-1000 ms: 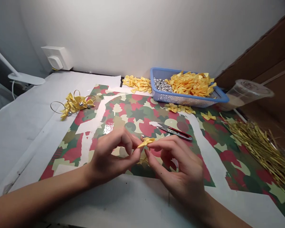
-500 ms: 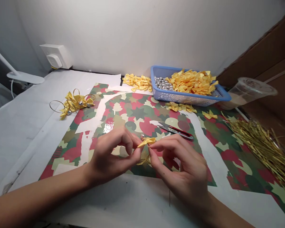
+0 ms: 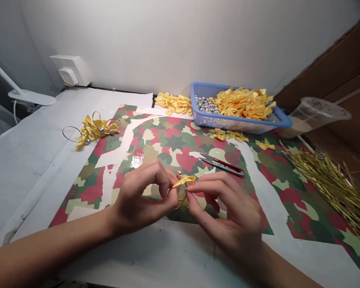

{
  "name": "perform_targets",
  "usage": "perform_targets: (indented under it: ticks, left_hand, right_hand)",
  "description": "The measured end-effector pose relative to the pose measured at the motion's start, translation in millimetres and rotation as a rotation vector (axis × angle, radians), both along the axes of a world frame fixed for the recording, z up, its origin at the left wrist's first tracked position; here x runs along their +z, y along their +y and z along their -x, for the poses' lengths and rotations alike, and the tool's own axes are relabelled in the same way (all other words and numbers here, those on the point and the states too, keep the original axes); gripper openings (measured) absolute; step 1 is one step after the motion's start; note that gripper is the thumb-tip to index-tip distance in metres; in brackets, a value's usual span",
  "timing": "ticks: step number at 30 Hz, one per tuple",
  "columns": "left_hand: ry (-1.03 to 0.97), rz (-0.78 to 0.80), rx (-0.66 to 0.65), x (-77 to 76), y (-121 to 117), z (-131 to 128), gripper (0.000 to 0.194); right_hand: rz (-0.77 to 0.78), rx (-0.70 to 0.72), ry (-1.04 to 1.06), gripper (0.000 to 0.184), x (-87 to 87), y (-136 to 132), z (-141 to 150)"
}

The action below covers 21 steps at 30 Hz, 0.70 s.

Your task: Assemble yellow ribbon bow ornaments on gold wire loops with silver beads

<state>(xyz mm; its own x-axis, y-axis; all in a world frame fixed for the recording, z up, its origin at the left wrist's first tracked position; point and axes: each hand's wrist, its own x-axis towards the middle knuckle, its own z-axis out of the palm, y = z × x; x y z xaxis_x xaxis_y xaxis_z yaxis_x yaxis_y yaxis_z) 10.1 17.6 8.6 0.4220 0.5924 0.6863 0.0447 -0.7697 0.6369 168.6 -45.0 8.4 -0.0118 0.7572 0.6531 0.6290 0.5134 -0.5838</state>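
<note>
Left of the printed red-and-green paper sheet (image 3: pixel 174 140), on the white table covering (image 3: pixel 27 168), lies a bunch of yellow bows with silver bells and gold wire loops (image 3: pixel 93 129), with a white desk lamp base (image 3: pixel 30 97) and a wall socket (image 3: pixel 69 72) beyond it. Over the sheet's near middle, the left hand (image 3: pixel 141 196) comes in from the lower left, its fingers curled and pinched almost shut on the left end of a yellow satin bow (image 3: pixel 184 181). A small silver bell (image 3: pixel 179 174) sits at the bow's upper edge, and a thin gold wire (image 3: pixel 181 202) hangs below it, partly hidden by the fingers. The right hand (image 3: pixel 225 212), wrist low at the lower right, closes its thumb and forefinger on the bow from the other side. Just beyond it, red-handled snips (image 3: pixel 222 166) lie on the sheet. Past the sheet's far edge, a blue plastic basket (image 3: pixel 228 125) holds silver bells (image 3: pixel 206 105) and yellow bows (image 3: pixel 243 103). Off its right edge stands a clear plastic cup (image 3: pixel 315 116), and a heap of gold wire strands (image 3: pixel 333 188) lies over its right corner.
</note>
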Motion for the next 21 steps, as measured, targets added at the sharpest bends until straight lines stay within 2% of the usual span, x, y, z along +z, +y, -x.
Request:
perform_targets:
  ticks: [6,21]
  left_hand:
    - [-0.006,-0.007,-0.008,0.0,-1.5,-0.2,0.031]
    - [0.037,-0.005,0.009,1.4,-0.9,-0.4,0.03]
  right_hand:
    - [-0.074,0.01,-0.026,0.019,-0.4,0.8,0.4]
    - [-0.027,0.038,-0.019,0.022,-2.6,0.7,-0.9]
